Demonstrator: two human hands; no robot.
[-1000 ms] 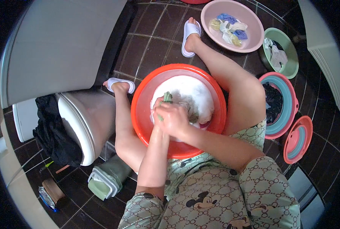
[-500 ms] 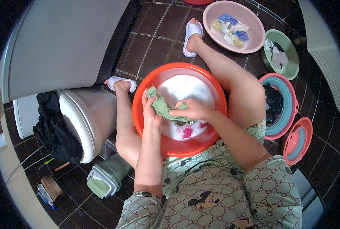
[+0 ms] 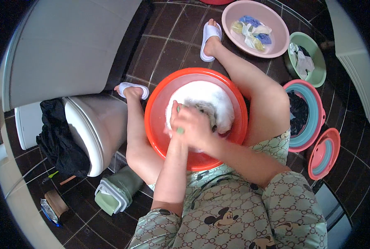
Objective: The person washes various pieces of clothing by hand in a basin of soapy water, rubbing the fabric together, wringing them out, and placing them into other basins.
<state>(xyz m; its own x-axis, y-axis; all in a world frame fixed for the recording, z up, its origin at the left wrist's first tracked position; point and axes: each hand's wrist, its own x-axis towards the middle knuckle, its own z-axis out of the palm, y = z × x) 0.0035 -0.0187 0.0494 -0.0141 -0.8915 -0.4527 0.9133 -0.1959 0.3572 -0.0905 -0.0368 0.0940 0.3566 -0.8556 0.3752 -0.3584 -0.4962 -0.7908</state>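
Note:
Between my legs stands a red basin (image 3: 241, 101) holding white foam (image 3: 201, 91) and a greyish wet patch of water or cloth. My left hand (image 3: 175, 118) and my right hand (image 3: 196, 129) are pressed together over its left-centre part. A light green cloth (image 3: 180, 130) is squeezed between them, with only small bits showing. My right hand lies on top, smeared by motion, and covers most of the cloth and of my left hand's fingers. A little pink shows at the foam's edge.
To the far right stand a pink basin (image 3: 281, 27) with wet clothes and a green basin (image 3: 321, 68) with more. Nearer are two pink-and-blue folding basins (image 3: 315, 120). A toilet (image 3: 81, 137) draped with black clothing (image 3: 60, 143) and a bin (image 3: 113, 199) stand left.
My hands have come together and moved slightly toward the middle. The green cloth, spread between them before, is now bunched and mostly hidden. The pink bits in the foam are mostly covered.

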